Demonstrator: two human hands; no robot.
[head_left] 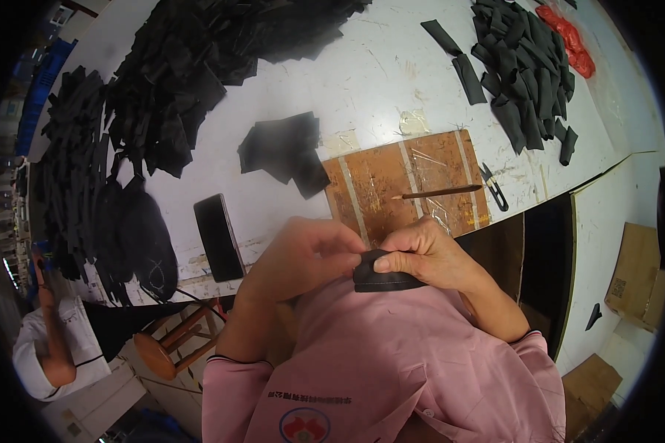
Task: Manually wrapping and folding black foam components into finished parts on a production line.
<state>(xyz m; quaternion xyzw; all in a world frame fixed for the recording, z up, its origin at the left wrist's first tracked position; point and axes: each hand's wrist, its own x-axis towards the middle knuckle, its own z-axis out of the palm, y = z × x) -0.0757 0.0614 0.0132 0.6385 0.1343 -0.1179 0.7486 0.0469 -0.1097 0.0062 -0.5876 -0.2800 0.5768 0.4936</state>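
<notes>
Close to my chest, a small black stitched fabric piece [384, 281] with a light seam along its lower edge is held between both hands. My right hand [430, 257] is closed on it, thumb pressed on top. The thumb and fingertips of my left hand [310, 255] pinch its upper left edge; the fingertips partly hide that spot. Just beyond lies a brown board [373, 188] with strips of tape, bearing a brown pencil [443, 192]. A pair of black thread snips [493, 188] rests beside the board's right edge.
Black fabric pieces form a large pile [192, 66] at far left and a smaller stack [284, 151] near the board. Black folded strips [521, 70] lie far right, by a red plastic bag [569, 40]. A phone [219, 238] lies left. A stool [159, 354] and another person [55, 347] are lower left.
</notes>
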